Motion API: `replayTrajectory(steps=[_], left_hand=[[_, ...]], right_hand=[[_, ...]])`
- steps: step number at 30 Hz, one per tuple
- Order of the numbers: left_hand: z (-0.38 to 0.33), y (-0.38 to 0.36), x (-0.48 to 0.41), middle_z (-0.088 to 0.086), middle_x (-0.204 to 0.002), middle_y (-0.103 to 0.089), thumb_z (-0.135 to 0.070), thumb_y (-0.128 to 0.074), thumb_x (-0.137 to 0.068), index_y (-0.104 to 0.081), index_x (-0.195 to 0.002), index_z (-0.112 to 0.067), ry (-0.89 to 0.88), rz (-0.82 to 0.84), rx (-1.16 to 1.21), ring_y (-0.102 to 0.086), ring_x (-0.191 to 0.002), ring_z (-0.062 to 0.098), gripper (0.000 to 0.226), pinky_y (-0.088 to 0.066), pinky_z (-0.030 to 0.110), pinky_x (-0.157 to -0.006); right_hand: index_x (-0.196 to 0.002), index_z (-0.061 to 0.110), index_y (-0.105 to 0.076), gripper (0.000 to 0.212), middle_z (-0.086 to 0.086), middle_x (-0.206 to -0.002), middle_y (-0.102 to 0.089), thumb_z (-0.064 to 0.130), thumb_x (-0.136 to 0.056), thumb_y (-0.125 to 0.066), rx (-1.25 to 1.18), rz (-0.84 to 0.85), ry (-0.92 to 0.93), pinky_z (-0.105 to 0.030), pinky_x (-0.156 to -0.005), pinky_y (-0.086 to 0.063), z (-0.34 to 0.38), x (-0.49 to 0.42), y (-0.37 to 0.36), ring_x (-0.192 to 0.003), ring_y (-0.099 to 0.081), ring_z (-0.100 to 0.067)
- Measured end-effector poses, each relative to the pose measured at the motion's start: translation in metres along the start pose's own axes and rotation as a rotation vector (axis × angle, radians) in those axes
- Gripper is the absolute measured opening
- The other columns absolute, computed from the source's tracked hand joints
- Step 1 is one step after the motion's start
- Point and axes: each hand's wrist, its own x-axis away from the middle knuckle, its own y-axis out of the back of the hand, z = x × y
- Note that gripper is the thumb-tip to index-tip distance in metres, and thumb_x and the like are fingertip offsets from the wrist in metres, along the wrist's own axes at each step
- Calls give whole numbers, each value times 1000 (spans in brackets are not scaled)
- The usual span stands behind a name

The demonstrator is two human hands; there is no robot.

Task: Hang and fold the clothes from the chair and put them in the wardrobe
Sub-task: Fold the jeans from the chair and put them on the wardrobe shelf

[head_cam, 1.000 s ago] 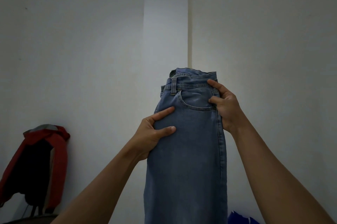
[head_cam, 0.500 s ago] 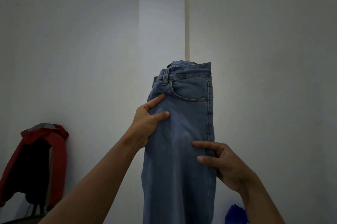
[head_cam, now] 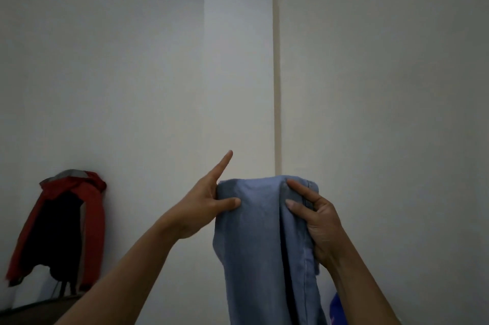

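Folded blue jeans are held up near a white wall, pinched by the left hand, index finger extended, and gripped by the right hand; edges are best kept aligned.

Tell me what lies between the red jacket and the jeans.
In the head view, only the left forearm and bare white wall separate the red jacket from the jeans.

Dark floor at lower left — nothing discernible on it.
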Motion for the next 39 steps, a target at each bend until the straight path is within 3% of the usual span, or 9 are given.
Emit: replayTrajectory(steps=[4,11,14,17,20,23,28,35,39], left_hand=[[9,-4,5,-5,-146,-49,-33,-85,-74,-24,-143,-63,-7,-131,297,-57,-128,26,97,-51,49,-102],[44,-38,31,-32,-139,-37,-19,-84,-77,-13,-136,-72,-5,-198,246,-47,-133,10,106,-51,38,-103],[37,-31,21,-30,-144,-30,-24,-82,-73,-12,-144,-64,-52,-352,193,-43,-130,4,107,-49,28,-102],[39,-26,15,-29,-142,-32,-24,-85,-73,-14,-145,-62,-58,-379,190,-46,-123,0,108,-45,37,-107],[41,-17,12,-18,-140,-41,-8,-79,-82,-21,-148,-56,0,-405,208,-51,-121,8,100,-51,31,-97],[37,-4,9,-5,-126,-54,-8,-73,-87,-29,-149,-51,54,-476,267,-58,-105,6,87,-53,20,-79],[48,-9,31,-15,-138,-51,-9,-71,-86,-17,-130,-75,-10,-299,296,-62,-122,18,96,-55,40,-97],[57,-15,32,-2,-146,-51,-34,-77,-81,-41,-131,-67,-16,-454,194,-56,-128,25,69,-49,49,-104],[60,-18,34,-23,-145,-41,-38,-82,-75,-22,-129,-79,14,-305,293,-51,-131,17,91,-49,48,-104]], right_hand=[[-122,16,-70,37,-8,-117,-73,-1,-92,-61,-43,-16,-16,-41,-93,-58,1,-6,-9,-107,-71,-26],[-126,17,-68,41,-10,-125,-69,4,-87,-67,-113,-51,-49,-46,-99,-53,-1,-20,-14,-112,-69,-26],[-142,31,-51,67,-2,-135,-61,11,-81,-70,-182,86,-94,-44,-89,-59,1,-12,0,-114,-67,-24],[-148,52,-32,95,10,-138,-51,9,-78,-80,148,280,-114,-49,-85,-60,-3,5,9,-117,-64,-26],[-148,40,-40,78,-14,-122,-68,-7,-90,-63,251,142,-48,-46,-84,-61,-9,4,14,-104,-71,-30],[-135,24,-57,48,-19,-108,-74,-4,-96,-54,-7,-9,-89,-36,-76,-63,-9,-2,14,-94,-73,-32],[-113,12,-68,23,-23,-115,-69,1,-98,-54,-125,-104,-77,-33,-69,-62,-16,-11,0,-88,-72,-28],[-141,49,-47,78,9,-146,-51,3,-84,-75,337,284,-64,-44,-105,-50,-27,4,10,-131,-53,-12],[-130,36,-61,50,-7,-127,-67,3,-93,-63,181,12,36,-49,-95,-56,-16,-8,13,-111,-69,-25]])
